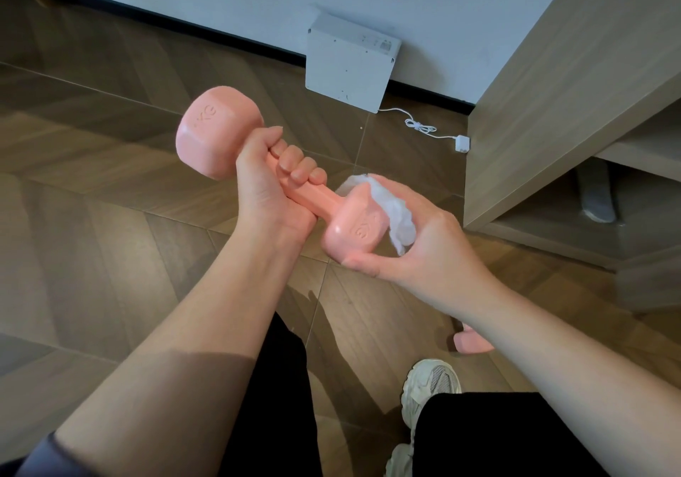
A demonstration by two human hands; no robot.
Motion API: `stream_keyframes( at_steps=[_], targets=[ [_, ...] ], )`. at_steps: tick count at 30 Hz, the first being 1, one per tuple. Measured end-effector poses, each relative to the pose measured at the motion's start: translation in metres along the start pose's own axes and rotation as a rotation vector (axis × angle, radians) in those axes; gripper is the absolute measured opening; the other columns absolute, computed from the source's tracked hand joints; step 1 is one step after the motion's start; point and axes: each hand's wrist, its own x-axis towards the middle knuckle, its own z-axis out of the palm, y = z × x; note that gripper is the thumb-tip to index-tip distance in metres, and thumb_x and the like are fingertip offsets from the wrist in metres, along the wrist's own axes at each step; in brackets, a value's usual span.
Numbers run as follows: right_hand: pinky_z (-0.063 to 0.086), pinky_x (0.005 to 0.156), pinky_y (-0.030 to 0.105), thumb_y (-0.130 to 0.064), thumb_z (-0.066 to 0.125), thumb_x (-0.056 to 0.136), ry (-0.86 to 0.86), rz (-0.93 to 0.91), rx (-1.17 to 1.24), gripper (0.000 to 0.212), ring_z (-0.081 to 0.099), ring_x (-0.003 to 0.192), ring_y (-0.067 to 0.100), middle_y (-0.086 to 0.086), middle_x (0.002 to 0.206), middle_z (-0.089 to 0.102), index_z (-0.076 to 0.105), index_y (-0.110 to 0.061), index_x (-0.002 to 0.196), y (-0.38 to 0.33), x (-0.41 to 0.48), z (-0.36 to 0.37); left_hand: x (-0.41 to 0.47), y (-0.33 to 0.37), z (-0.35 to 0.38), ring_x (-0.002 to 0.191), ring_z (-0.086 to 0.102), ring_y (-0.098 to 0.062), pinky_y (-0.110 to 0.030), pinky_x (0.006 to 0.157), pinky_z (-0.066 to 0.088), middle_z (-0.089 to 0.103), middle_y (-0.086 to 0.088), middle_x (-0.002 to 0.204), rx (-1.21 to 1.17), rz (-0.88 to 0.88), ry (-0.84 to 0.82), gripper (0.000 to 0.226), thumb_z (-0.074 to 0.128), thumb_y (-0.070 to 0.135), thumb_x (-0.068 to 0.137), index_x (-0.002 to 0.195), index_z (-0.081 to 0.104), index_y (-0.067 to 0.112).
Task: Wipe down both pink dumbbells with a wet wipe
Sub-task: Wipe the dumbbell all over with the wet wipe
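Observation:
My left hand grips the handle of a pink dumbbell, held up over the floor with one head at the upper left and the other at the lower right. My right hand holds a crumpled white wet wipe against the lower right head, fingers and thumb curled round wipe and head. A second pink dumbbell lies on the floor, mostly hidden behind my right forearm.
A white box-shaped device leans against the wall, its white cable and plug trailing over the wooden floor. A wooden cabinet with open shelves stands at the right. My black-trousered legs and a pale sneaker are below.

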Motion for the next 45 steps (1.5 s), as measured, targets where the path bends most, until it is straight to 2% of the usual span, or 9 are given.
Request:
stream_keyframes(
  at_steps=[7,15,20,22,27,34,37,42,45],
  targets=[
    [0.038,0.108,0.018,-0.034,0.083,0.069,0.172,-0.226,-0.108,0.077,0.048,0.130,0.006,-0.004,0.138,0.052,0.055,-0.005,0.134,-0.002,-0.007,0.003,0.004,0.000,-0.002,0.038,0.026,-0.011,-0.021,0.043,0.031,0.028,0.008,0.047,-0.026,-0.005,0.087,0.034,0.051,0.016,0.086,0.056,0.036,0.020],
    [0.025,0.098,-0.002,-0.038,0.073,0.084,-0.004,-0.096,-0.097,0.072,0.030,0.127,-0.024,-0.042,0.134,0.033,0.039,-0.028,0.146,0.006,-0.005,0.000,0.006,-0.005,-0.005,0.040,0.024,-0.011,-0.022,0.043,0.032,0.025,0.007,0.049,0.036,0.014,0.116,0.030,0.051,0.015,0.086,0.061,0.035,0.020],
    [0.038,0.112,0.029,-0.007,0.079,0.075,0.147,-0.293,-0.138,0.061,0.045,0.136,0.013,0.003,0.141,0.052,0.057,-0.005,0.132,0.005,-0.008,0.004,0.006,-0.007,-0.003,0.039,0.024,-0.012,-0.022,0.044,0.030,0.026,0.007,0.049,0.024,-0.001,0.155,0.032,0.050,0.015,0.086,0.060,0.033,0.020],
    [0.042,0.110,0.038,-0.002,0.079,0.074,0.172,-0.334,-0.162,0.059,0.048,0.134,0.018,0.007,0.139,0.055,0.059,-0.003,0.130,0.006,-0.008,0.005,0.007,-0.007,-0.002,0.039,0.024,-0.013,-0.022,0.043,0.030,0.026,0.007,0.048,0.009,-0.007,0.167,0.032,0.049,0.014,0.086,0.059,0.032,0.019],
    [0.025,0.109,0.007,-0.033,0.077,0.081,0.027,-0.169,-0.141,0.072,0.032,0.139,-0.001,-0.017,0.144,0.038,0.045,-0.019,0.144,0.008,-0.005,-0.001,0.006,-0.007,-0.002,0.042,0.024,-0.012,-0.023,0.045,0.030,0.026,0.006,0.052,0.037,0.012,0.169,0.028,0.053,0.014,0.084,0.063,0.035,0.019],
    [0.043,0.109,0.044,0.006,0.076,0.076,0.183,-0.394,-0.164,0.052,0.049,0.133,0.024,0.013,0.138,0.055,0.062,0.001,0.125,0.010,-0.009,0.006,0.008,-0.008,-0.002,0.038,0.024,-0.012,-0.021,0.042,0.031,0.026,0.007,0.048,-0.014,-0.005,0.193,0.032,0.049,0.014,0.086,0.060,0.031,0.019],
    [0.036,0.114,0.043,-0.008,0.077,0.082,0.067,-0.335,-0.200,0.062,0.035,0.143,0.020,0.009,0.150,0.043,0.051,-0.003,0.138,0.008,-0.009,0.003,0.010,-0.008,-0.003,0.037,0.027,-0.012,-0.021,0.044,0.031,0.028,0.007,0.048,-0.023,-0.014,0.234,0.031,0.050,0.015,0.087,0.061,0.033,0.019],
    [0.020,0.120,0.050,-0.061,0.064,0.079,-0.212,-0.219,-0.194,0.095,0.008,0.150,0.005,-0.007,0.162,0.016,0.028,-0.014,0.152,0.007,-0.012,-0.005,0.011,-0.006,-0.007,0.038,0.028,-0.012,-0.023,0.047,0.033,0.030,0.007,0.047,-0.004,-0.018,0.274,0.032,0.051,0.016,0.088,0.061,0.034,0.019],
    [0.020,0.121,0.036,-0.054,0.049,0.093,-0.128,-0.161,0.065,0.067,0.019,0.147,0.004,-0.003,0.158,0.030,0.042,-0.013,0.145,0.002,-0.011,-0.001,0.012,-0.005,-0.008,0.038,0.029,-0.012,-0.023,0.047,0.033,0.031,0.007,0.047,-0.004,-0.009,0.272,0.032,0.052,0.015,0.087,0.061,0.034,0.019]
  ],
)
